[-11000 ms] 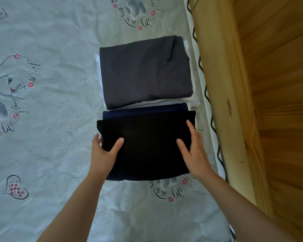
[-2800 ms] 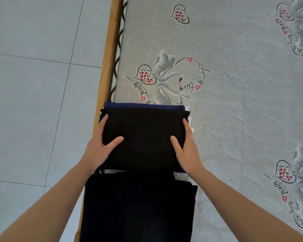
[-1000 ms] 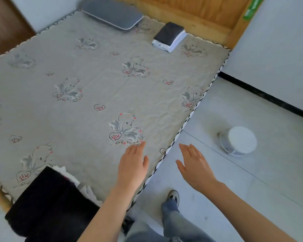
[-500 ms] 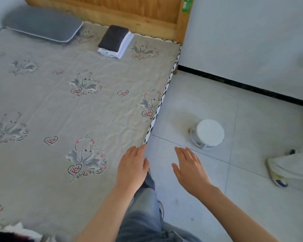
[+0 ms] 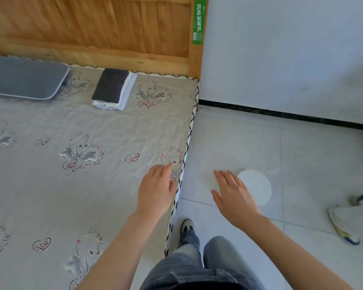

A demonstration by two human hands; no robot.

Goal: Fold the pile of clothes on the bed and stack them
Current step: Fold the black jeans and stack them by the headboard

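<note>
A small stack of folded clothes [image 5: 113,90], dark grey on top of white pieces, sits on the bed [image 5: 50,185] near the wooden headboard. My left hand [image 5: 157,190] hovers over the bed's right edge, fingers straight, holding nothing. My right hand [image 5: 234,195] hovers over the floor beside the bed, fingers spread and empty. Both hands are far from the stack. The black folded stack I held earlier is out of view.
A grey pillow [image 5: 25,80] lies at the head of the bed, left of the stack. A round white stool [image 5: 258,189] stands on the tiled floor under my right hand. Another person's shoe [image 5: 342,225] is at the right. My legs in jeans [image 5: 197,264] stand beside the bed.
I let go of the black stack at the bed's foot and have moved along the bed's side towards the headboard. Both hands stay empty and outstretched.
</note>
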